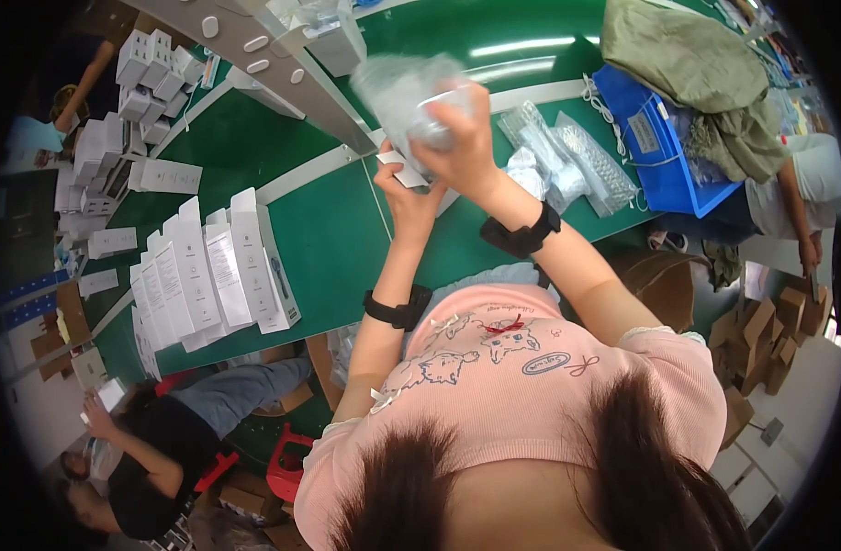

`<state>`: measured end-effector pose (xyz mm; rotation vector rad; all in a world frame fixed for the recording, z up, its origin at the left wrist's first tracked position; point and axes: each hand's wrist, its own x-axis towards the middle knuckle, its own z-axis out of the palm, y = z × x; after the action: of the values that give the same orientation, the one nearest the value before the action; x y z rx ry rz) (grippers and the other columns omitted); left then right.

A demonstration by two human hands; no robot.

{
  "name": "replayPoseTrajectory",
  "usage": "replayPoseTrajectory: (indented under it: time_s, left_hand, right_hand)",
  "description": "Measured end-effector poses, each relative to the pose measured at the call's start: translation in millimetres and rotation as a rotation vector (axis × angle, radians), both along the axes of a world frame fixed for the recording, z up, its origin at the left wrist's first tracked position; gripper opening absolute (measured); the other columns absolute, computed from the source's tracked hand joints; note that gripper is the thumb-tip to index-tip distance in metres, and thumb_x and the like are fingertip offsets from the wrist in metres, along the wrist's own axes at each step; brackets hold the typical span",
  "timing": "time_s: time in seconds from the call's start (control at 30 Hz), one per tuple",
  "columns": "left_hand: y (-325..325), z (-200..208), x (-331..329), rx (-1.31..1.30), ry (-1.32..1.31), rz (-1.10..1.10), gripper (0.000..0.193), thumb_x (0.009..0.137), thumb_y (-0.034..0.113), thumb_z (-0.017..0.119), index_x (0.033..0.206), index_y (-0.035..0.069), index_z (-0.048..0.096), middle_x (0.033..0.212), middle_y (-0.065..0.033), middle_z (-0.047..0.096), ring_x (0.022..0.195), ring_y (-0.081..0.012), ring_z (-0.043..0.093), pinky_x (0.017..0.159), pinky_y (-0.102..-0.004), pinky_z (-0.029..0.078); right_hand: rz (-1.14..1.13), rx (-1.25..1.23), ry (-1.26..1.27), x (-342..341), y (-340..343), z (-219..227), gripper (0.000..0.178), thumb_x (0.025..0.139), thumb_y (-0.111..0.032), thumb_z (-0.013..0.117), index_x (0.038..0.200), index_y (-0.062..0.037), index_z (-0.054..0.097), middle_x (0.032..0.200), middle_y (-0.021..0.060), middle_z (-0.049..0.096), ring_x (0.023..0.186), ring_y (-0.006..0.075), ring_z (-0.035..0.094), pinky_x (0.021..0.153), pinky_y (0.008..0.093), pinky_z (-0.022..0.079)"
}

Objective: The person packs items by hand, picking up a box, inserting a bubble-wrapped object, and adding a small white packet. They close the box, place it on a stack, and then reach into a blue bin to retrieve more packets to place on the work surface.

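Observation:
Above the green table, my right hand [462, 142] grips a clear plastic-wrapped bundle [402, 92]. Motion blurs the bundle, so what is inside cannot be made out. Just below it, my left hand [409, 197] is closed on a small white carton [400, 169], of which only a pale flap-like part shows. The bundle sits against the carton; whether any of it is inside is hidden by my fingers. To the right of my right hand lie several bubble-wrap pouches [577, 161] with white contents.
Open white cartons [205, 266] stand in a row on the left of the green table [338, 220]. A metal post [319, 101] rises beyond my hands. At the right is a blue bin [659, 147] under an olive cloth [687, 73]. Other people [200, 422] are nearby.

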<state>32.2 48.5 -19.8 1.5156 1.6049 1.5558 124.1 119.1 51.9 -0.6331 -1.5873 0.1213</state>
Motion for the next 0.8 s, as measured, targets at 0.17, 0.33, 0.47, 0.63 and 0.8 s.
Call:
replayPoseTrajectory:
  time_s: [0.17,0.33,0.47,0.63,0.8]
  left_hand:
    - [-22,-14,-4,-0.072,-0.045,-0.002,0.070,0.059,0.011,0.080,0.100,0.007,0.023,0.127,-0.0290,0.029,0.110,-0.0393,0.042,0.090,-0.0409,0.037]
    - [-34,0,-25,0.078,0.107,-0.208,0.072,0.060,0.013,0.080,0.102,0.008,0.021,0.126,-0.0294,0.029,0.111,-0.0392,0.041,0.090,-0.0404,0.037]
    - [-43,9,-33,0.038,-0.031,-0.234,0.073,0.060,0.015,0.079,0.110,0.007,0.026,0.127,-0.0269,0.030,0.113,-0.0384,0.041,0.092,-0.0404,0.036]
    - [-46,52,-38,-0.074,0.268,-0.187,0.050,0.063,0.013,0.075,0.104,0.006,0.047,0.127,-0.0239,0.032,0.113,-0.0376,0.041,0.091,-0.0394,0.037]
    - [-44,62,-40,-0.154,0.338,-0.218,0.026,0.065,0.010,0.071,0.087,0.004,0.058,0.123,-0.0238,0.037,0.108,-0.0386,0.045,0.087,-0.0384,0.040]
  right_hand:
    - [0.144,-0.276,-0.527,37,-22,-3,0.049,0.067,-0.012,0.069,0.112,-0.0106,0.050,0.119,0.0154,0.041,0.119,0.0368,0.032,0.095,0.0468,0.030]
    - [0.421,-0.679,-0.190,116,-12,-60,0.043,0.070,-0.016,0.066,0.112,-0.0188,0.055,0.134,0.0133,0.032,0.124,0.0387,0.024,0.099,0.0481,0.026]
    - [-0.190,-0.640,-0.910,140,7,-82,0.040,0.062,-0.018,0.071,0.101,-0.0181,0.062,0.139,0.0108,0.025,0.130,0.0371,0.012,0.100,0.0581,0.018]
    - [-0.151,-0.698,-1.394,140,4,-88,0.032,0.054,-0.019,0.075,0.084,-0.0176,0.066,0.139,0.0081,0.024,0.132,0.0350,0.004,0.096,0.0665,0.013]
    - [-0.056,-0.572,-1.315,143,-3,-112,0.024,0.052,-0.018,0.075,0.073,-0.0165,0.064,0.140,0.0066,0.022,0.132,0.0350,0.002,0.095,0.0681,0.011]
